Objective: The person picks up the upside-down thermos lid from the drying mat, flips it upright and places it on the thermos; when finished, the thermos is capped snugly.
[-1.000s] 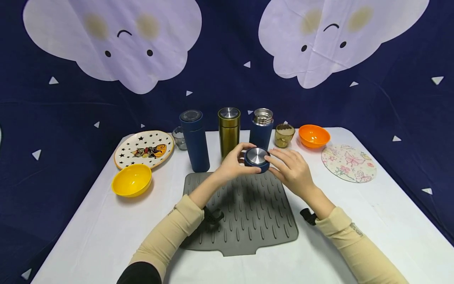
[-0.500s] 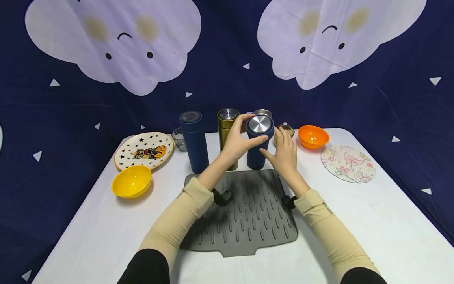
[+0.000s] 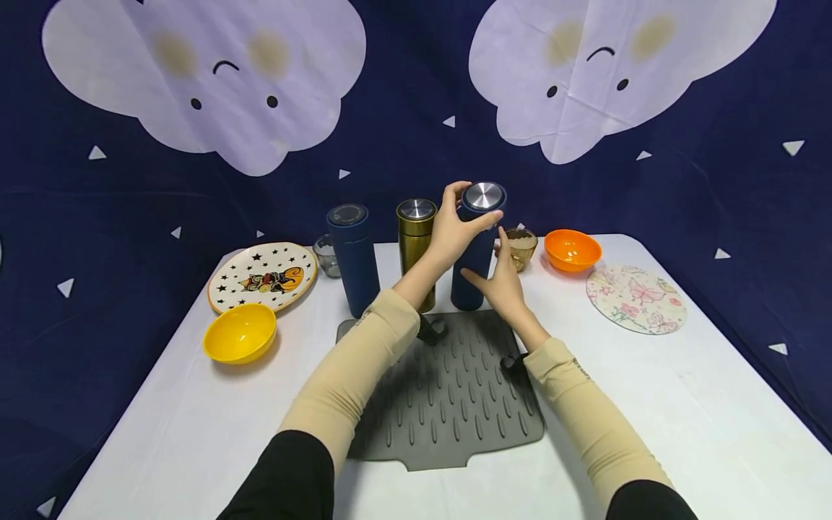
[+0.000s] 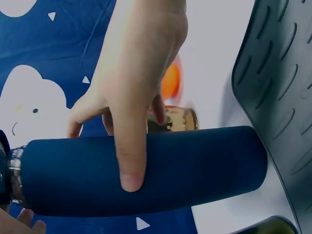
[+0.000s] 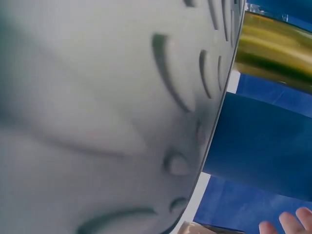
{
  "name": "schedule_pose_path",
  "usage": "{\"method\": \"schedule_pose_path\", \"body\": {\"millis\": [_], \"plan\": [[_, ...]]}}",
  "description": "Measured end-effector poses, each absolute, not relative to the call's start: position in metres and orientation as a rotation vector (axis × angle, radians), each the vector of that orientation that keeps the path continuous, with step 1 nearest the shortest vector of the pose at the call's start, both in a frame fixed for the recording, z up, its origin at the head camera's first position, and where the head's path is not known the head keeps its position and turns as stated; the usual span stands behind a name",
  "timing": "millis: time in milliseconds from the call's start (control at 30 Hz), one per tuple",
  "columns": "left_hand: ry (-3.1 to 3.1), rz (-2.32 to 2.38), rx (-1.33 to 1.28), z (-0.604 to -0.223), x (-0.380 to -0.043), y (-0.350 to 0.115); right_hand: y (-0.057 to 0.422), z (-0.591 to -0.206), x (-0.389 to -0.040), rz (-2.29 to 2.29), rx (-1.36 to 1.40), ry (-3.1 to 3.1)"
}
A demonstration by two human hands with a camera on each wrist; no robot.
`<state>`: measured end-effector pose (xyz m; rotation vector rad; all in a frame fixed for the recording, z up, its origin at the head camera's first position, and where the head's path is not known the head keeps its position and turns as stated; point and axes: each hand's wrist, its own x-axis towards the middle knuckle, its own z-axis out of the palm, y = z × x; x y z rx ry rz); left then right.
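A blue thermos bottle (image 3: 466, 292) stands just behind the grey mat (image 3: 448, 404). My left hand (image 3: 451, 232) pinches its blue lid (image 3: 484, 196) with a steel disc on top, at the bottle's mouth. In the left wrist view, a strip of steel neck (image 4: 16, 175) shows between lid and body. My right hand (image 3: 505, 285) grips the bottle's body; its thumb lies across the front (image 4: 130, 161) and the other fingers go behind. The right wrist view catches only a few fingertips (image 5: 291, 222) at the corner, near the blue body (image 5: 263, 146).
A gold thermos (image 3: 416, 238) and another blue thermos (image 3: 354, 263) stand to the left. Behind are a clear glass (image 3: 327, 254) and an amber glass (image 3: 522, 249). An orange bowl (image 3: 572, 250), floral round mat (image 3: 637, 300), yellow bowl (image 3: 240, 334) and star-patterned plate (image 3: 234, 278) lie at the sides.
Both hands had the lid in front of the bottle, over the mat. The left hand has carried it up and back to the bottle's mouth. The right hand has moved onto the bottle's body.
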<state>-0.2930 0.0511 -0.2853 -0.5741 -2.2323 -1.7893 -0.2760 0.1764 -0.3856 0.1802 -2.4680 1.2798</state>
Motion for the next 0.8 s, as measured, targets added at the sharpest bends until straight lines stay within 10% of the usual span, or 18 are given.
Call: {"method": "schedule_pose_path", "body": {"millis": [800], "plan": [[-2.23,-1.792,-0.473,-0.307,-0.308,0.059,0.176,-0.379,-0.281,1.59,0.229,-2.456]]}}
